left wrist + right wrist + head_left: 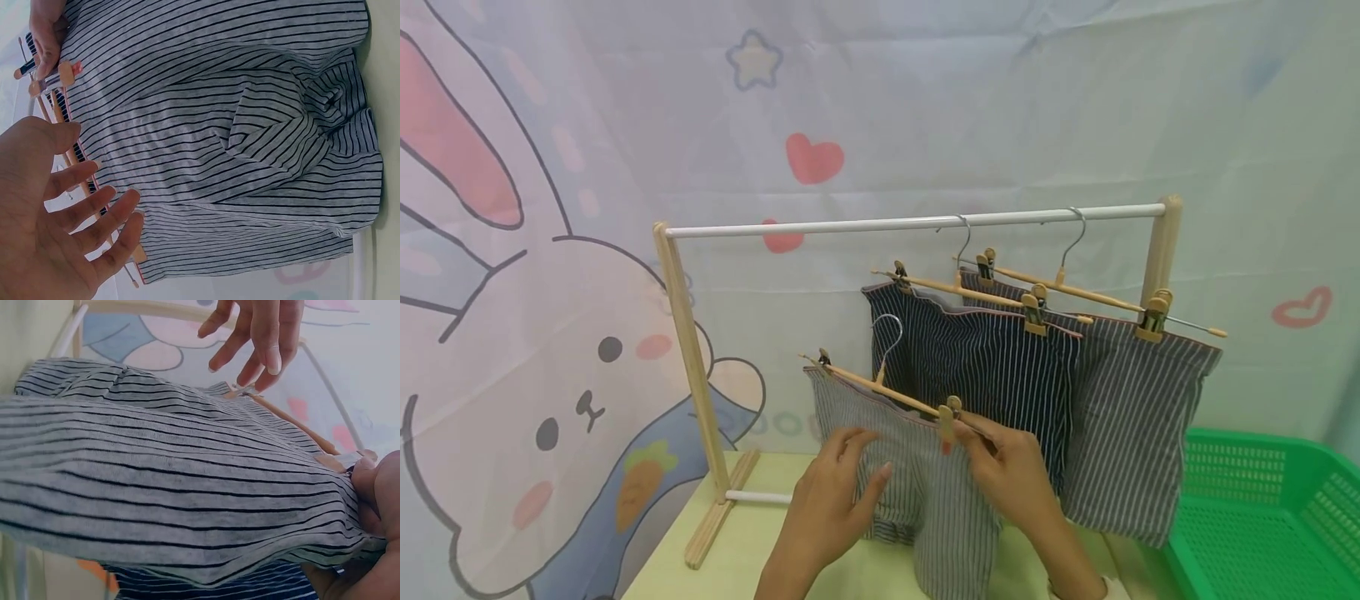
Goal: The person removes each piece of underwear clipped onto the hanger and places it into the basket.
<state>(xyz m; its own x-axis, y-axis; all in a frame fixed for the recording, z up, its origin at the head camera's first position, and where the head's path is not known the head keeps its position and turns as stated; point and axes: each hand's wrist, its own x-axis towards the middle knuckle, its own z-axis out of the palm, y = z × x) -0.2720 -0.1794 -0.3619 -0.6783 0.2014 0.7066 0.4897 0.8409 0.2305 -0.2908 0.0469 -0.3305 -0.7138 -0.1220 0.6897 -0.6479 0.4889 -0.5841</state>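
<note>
A pair of light-grey striped shorts (917,467) is clipped by its waistband to a wooden clip hanger (910,401) and is held up in front of the rack, above the surface (880,575). The right corner of the waistband is pinched by the right hand (1018,471), just beside the right clip (946,427). Nothing is gripped by the left hand (831,492): its fingers are spread and loosely bent before the left half of the shorts, and whether the cloth is touched cannot be told.

The hanger's long axis is slanted down from left to right, roughly along the white rod (820,227). Its metal hook (900,333) is placed on the far side of the left hand, below the rod and apart from it; the right clip is nearest to the right hand.

Navy striped shorts (970,342) and a grey striped garment (1127,417) are hung from the rod farther right, by a green basket (1262,437).
</note>
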